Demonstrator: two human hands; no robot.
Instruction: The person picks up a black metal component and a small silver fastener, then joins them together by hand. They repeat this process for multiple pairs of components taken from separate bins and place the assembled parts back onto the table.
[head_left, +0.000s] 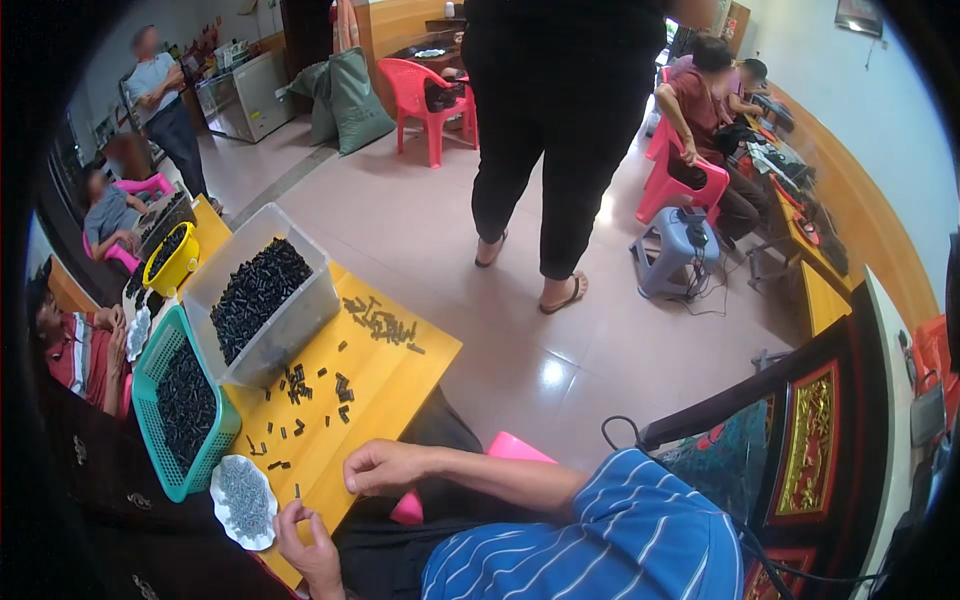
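My left hand (308,550) is at the near edge of the yellow table (400,375), thumb and forefinger pinched around a small dark piece (297,491) that sticks up from the fingertips. My right hand (385,467) hovers at the table's right edge with curled fingers; whatever they may hold is hidden. Beside my left hand lies a white scalloped dish (262,541) full of small silvery screw-like pieces (243,497). Short black cylinders (298,384) lie loose further up the table, with a cluster of greyish-brown pieces (380,322) near its far right corner.
A clear plastic bin (317,318) and a teal basket (148,415), both full of black cylinders, stand left. Past them is a yellow bowl (190,262). A person in black trousers (560,120) stands ahead. Others sit at both sides. A blue stool (665,265) stands right.
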